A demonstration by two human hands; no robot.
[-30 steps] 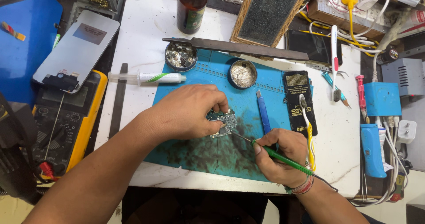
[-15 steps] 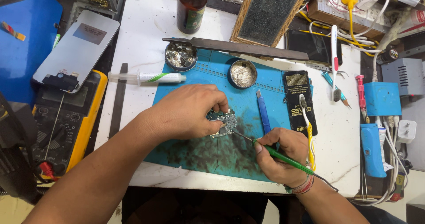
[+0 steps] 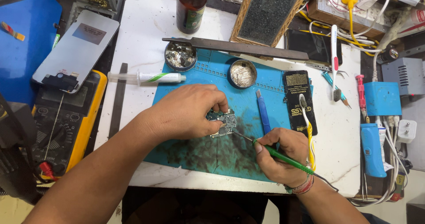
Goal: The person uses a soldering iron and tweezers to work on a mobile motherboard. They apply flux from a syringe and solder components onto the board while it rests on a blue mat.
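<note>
Bench repair, head view. The left hand (image 3: 188, 113) pins a small green circuit board (image 3: 222, 123) to the blue mat (image 3: 248, 95), fingers closed narrowly over the board's left edge; the board lies near the middle of the mat, above a dark smudged patch. The right hand (image 3: 281, 155), at about 4 o'clock from the board, is wrapped around a green-handled soldering iron (image 3: 283, 157) held like a pen, its thin metal tip slanting up toward 10 o'clock and meeting the board's lower right corner.

Compared with the views half a second and one second earlier, almost nothing has shifted: both hands keep the same grips and places, and the tip has stayed at the same corner of the board. The lack of movement suggests fine, sustained work at one spot rather than a change of tool or position.

Around the board: a blue pry tool (image 3: 263, 113) at 2 o'clock, a round tin (image 3: 242, 73) at 1 o'clock, a second tin of small parts (image 3: 180, 55) at 11 o'clock, a syringe (image 3: 148, 77) at 10 o'clock, and a yellow meter (image 3: 66, 122) at 9 o'clock on the table (image 3: 146, 24).
</note>
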